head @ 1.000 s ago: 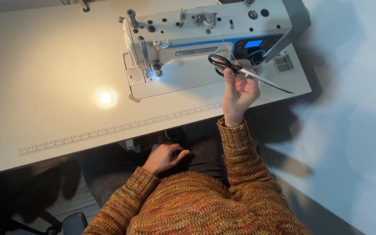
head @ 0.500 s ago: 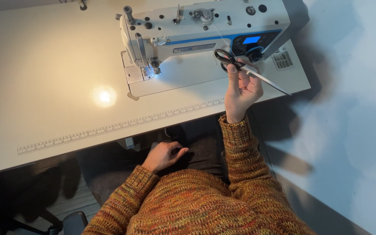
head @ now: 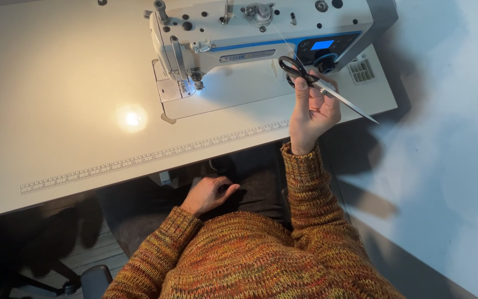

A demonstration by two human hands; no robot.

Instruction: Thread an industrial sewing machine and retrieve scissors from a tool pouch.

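Head view: a person in a mottled orange knit sweater [head: 261, 260] sits at a white surface [head: 56, 83]. The right hand [head: 313, 111] is raised over the surface's near edge, toward its right end, its grip closed around a pair of black-handled scissors [head: 319, 86] with blades pointing right, just in front of the white sewing machine [head: 261, 33]. The left hand [head: 208, 194] rests on the lap below the edge, fingers loosely curled, holding nothing. A printed ruler strip [head: 156, 156] runs along that near edge.
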